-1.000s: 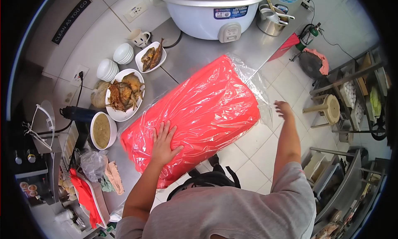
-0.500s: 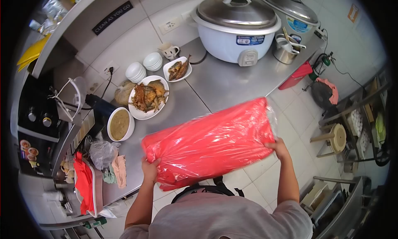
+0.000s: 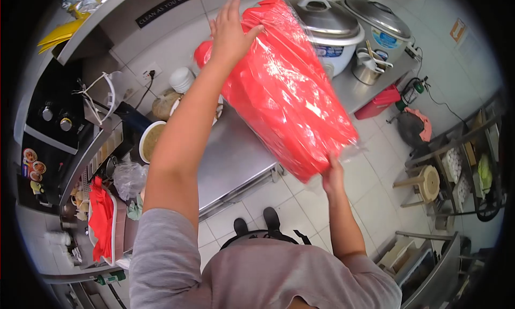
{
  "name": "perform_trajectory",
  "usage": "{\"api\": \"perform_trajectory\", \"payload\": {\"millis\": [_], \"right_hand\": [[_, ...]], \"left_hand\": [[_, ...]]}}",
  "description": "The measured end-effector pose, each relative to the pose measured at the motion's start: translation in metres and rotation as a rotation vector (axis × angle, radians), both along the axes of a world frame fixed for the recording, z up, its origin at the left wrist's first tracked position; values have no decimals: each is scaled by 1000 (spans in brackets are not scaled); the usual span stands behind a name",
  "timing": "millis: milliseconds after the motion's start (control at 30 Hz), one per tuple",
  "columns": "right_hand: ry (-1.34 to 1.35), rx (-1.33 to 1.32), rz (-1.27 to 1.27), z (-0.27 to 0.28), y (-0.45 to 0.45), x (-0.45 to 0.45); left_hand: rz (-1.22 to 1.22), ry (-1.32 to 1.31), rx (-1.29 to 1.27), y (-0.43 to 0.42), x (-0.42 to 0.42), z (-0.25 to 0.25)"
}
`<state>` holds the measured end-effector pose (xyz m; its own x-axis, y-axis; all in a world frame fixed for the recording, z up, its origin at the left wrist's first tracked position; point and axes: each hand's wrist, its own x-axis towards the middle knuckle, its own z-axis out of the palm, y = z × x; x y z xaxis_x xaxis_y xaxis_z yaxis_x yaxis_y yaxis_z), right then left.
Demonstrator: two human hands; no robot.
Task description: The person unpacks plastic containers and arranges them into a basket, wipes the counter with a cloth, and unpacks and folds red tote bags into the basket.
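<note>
A big red bundle in clear plastic wrap [image 3: 284, 89] is held up at a slant over the steel counter, hiding part of the nearer rice cooker. At its lower end, my right hand [image 3: 333, 176] is closed on the corner of the wrap. My left hand [image 3: 232, 34] lies against the upper left side, fingers stretched out and spread, with the thumb across the red surface. Below my left forearm, a white bowl of brown soup [image 3: 151, 141] is partly covered. The plate of fried food behind that arm is mostly hidden.
Two rice cookers [image 3: 327, 24] stand at the back of the steel counter [image 3: 230, 153], beside a metal pot of utensils [image 3: 369, 70]. A tray with red plastic [image 3: 102, 220] is at left. A stool [image 3: 426, 183] and a rack [image 3: 466, 148] stand at right.
The red bundle has risen and tilted from nearly level to steep. My left hand has moved up from its lower left corner and spread its fingers; my right hand still grips the other end.
</note>
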<state>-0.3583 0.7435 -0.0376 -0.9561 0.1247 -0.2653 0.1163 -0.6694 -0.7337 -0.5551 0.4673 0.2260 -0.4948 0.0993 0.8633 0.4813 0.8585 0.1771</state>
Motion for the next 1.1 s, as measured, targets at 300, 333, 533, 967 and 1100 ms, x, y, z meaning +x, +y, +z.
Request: {"api": "perform_trajectory", "payload": {"millis": [300,333,533,967,1100], "right_hand": [[-256,235,-199,-22,-15,10],[-237,274,-205,-30,-8,13],[-97,268,-101,-26,16,-2],[-567,218,-30,13,25,-75],[-693,304,81,35,22,-80]], "left_hand": [[-269,-719,-228,92,152,-220],[-234,-695,-236,96,154,-235],[-221,-930,250,94,124,-252],[-440,-1068,886,87,128,-239],[-396,-1019,668,89,133,-225]]}}
